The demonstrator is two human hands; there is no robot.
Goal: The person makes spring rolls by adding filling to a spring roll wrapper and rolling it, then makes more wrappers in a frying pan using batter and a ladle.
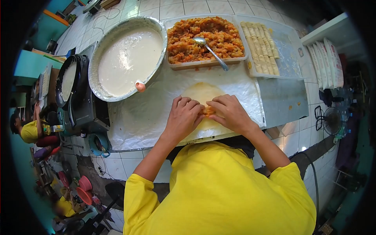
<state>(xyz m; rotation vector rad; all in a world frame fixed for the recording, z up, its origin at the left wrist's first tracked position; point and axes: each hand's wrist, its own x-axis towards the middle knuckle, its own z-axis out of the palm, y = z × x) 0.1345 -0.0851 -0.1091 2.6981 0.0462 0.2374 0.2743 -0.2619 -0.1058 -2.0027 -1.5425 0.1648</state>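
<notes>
With your left hand (183, 117) and right hand (229, 112) both pinching the thin wrapper (201, 94) over its filling (208, 110) on the white sheet (145, 113), press too hard and it may tear, spilling filling out.

The wrapper (201, 96) lies on the sheet (145, 117), with the left hand (184, 116) and right hand (229, 112) on it, side by side. Behind it stands the filling tray (205, 37), a spoon (211, 51) in it. Left of that sits the batter pan (127, 56); right, the rolls (260, 47) in their tray (288, 55)
</notes>
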